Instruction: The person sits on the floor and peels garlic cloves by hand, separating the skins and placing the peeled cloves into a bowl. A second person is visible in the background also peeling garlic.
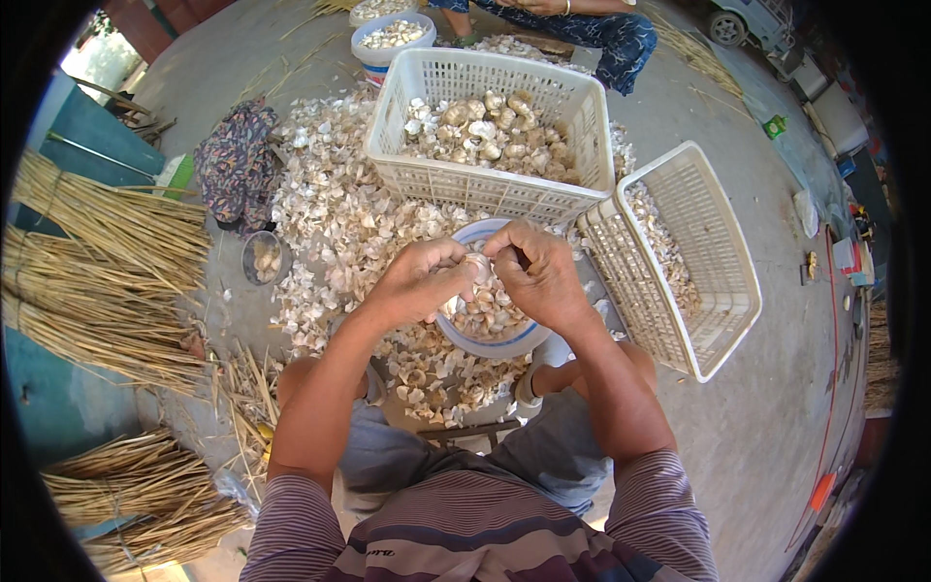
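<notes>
My left hand point(425, 280) is closed around a garlic bulb point(476, 268), which it holds over a round basin. The fingertips of my right hand point(537, 270) touch the bulb's right side. Below both hands, the white basin with a blue band point(502, 347) stands between my feet and holds many garlic cloves point(489, 316). Just beyond it is a white plastic crate point(494, 182) with whole garlic bulbs point(502, 127) in it. What lies under my right palm is hidden.
Garlic skins point(327, 196) cover the floor around the basin. A tilted crate point(691, 240) holds more garlic pieces at the right. A small clear tub point(266, 258), patterned cloth point(236, 164) and bundles of dry stalks point(102, 291) lie left. Another person point(618, 36) sits beyond the crate, near buckets point(393, 47).
</notes>
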`<state>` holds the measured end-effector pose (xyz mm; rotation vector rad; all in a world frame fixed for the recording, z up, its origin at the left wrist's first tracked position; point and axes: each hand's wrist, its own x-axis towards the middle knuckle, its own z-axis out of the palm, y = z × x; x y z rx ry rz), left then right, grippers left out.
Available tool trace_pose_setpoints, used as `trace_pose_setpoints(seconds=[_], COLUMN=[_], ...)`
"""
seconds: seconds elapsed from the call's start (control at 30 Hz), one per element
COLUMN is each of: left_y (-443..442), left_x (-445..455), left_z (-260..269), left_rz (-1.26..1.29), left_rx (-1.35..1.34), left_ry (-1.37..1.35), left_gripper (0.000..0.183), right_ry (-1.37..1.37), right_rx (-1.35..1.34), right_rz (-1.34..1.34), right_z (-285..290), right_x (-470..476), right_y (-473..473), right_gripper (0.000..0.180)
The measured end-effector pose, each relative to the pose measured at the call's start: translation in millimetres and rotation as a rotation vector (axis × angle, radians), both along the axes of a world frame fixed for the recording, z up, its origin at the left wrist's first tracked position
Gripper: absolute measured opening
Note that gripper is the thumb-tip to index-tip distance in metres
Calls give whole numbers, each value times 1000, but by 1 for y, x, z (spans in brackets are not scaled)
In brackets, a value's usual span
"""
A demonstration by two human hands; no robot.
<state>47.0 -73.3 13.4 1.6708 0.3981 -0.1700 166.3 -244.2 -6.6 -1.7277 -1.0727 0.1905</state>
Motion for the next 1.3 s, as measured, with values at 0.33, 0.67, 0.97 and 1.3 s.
trace_pose_setpoints(seconds=[0.33, 0.67, 0.97, 1.3], left_y=[4, 2, 2, 34], left_x=[1, 0, -3, -18], left_z=[-1, 5, -19, 4], left_rz=[70, 27, -42, 318], left_rx=[-159, -121, 129, -71], left_ry=[46, 144, -108, -138], left_gripper=[29, 26, 31, 26], right_ry=[246, -82, 86, 19], right_rx=[-96, -10, -33, -157], right_rz=[142, 103, -9, 454], right_z=[8, -4, -2, -1], right_x=[-3, -3, -7, -32], right_y=[-5, -3, -4, 7], right_gripper=[29, 25, 19, 23])
